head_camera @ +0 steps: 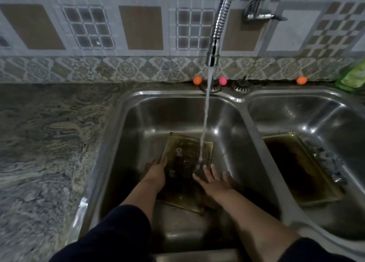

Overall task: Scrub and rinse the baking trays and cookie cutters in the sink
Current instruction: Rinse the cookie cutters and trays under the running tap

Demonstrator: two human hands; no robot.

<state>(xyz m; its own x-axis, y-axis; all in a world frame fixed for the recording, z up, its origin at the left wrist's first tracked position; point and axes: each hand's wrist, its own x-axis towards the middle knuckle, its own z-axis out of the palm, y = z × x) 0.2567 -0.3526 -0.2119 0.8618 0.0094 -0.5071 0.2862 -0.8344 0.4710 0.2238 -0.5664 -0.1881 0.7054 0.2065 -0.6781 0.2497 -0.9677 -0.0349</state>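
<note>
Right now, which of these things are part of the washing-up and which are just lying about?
In the job:
left tray, held by the left hand and touched by the right hand
right tray, waiting in the other basin
tap, running
sink

Lying about:
green packet
three small balls, e.g.
two strainers, e.g.

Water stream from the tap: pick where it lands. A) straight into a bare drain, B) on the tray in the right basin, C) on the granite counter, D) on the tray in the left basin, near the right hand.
D. The water stream falls onto the tray in the left basin, just ahead of the right hand; the tray in the right basin is out of its path.
</note>
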